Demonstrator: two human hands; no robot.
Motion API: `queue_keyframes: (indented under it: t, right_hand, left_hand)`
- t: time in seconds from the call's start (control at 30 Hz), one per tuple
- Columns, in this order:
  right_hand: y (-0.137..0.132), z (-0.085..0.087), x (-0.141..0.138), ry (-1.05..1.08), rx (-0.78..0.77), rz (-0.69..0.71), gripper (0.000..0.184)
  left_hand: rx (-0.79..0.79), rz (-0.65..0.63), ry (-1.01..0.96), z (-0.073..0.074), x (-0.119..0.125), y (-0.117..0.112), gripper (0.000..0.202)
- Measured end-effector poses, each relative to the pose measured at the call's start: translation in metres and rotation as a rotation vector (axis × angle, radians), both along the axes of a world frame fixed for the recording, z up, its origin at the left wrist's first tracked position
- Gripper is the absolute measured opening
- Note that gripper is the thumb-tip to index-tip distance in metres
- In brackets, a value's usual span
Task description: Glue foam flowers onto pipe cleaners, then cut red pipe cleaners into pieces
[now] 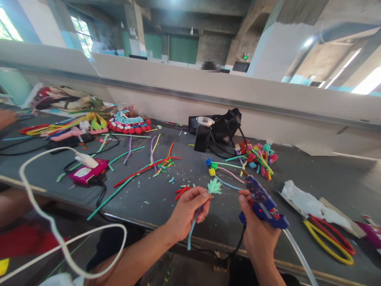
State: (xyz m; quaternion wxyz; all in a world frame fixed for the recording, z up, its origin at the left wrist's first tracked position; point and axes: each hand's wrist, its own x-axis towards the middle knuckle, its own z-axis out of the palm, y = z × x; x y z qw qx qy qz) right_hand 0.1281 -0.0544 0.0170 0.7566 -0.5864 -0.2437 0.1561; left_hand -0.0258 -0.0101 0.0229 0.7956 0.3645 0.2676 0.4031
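Pinched in my left hand [190, 206] is a pipe-cleaner flower [214, 186] with pale green petals. Its blue stem hangs down below my fingers. My right hand [258, 226] grips a dark blue hot glue gun [264, 204], nozzle pointing up and to the left. A small red light shows on its body, and a clear glue stick [300, 254] sticks out of the back. Beyond both hands lie finished stems with a blue flower head [208, 162], a green one and a yellow flower head [212, 172]. Short red pieces [181, 192] lie just past my left hand.
Pipe cleaners [139, 172] and scraps cover the middle. A magenta power strip [89, 172] with a white cable stands left. A phone [201, 138] and black bag [228, 125] are at the back, a flower bunch [262, 157] beside them. Scissors [330, 240] lie right. Another person's hand [7, 118] shows far left.
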Motion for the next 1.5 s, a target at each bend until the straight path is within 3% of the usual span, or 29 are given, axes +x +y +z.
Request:
queue_keyframes:
  t: [0.13,0.33,0.5,0.8,1.5]
  right_hand:
    - [0.0,-0.003,-0.005,-0.041,0.045,0.046,0.029]
    - [-0.003,-0.014,-0.017,-0.1,-0.069,0.111,0.034]
    - [-0.005,-0.011,-0.024,-0.082,-0.099,0.185,0.035]
    - [0.0,-0.021,-0.022,-0.072,-0.103,0.085,0.037]
    - [0.0,-0.014,-0.023,0.071,-0.164,0.1,0.04]
  left_hand:
    - [0.073,0.067,0.046,0.0,0.001,-0.001,0.028]
    - [0.053,0.082,0.089,-0.004,0.007,-0.002,0.031]
    - [0.042,0.088,0.098,-0.006,0.009,-0.003,0.031]
    - [0.051,0.042,0.129,-0.004,0.009,-0.005,0.028]
    - [-0.011,-0.012,0.113,-0.007,0.01,-0.004,0.028]
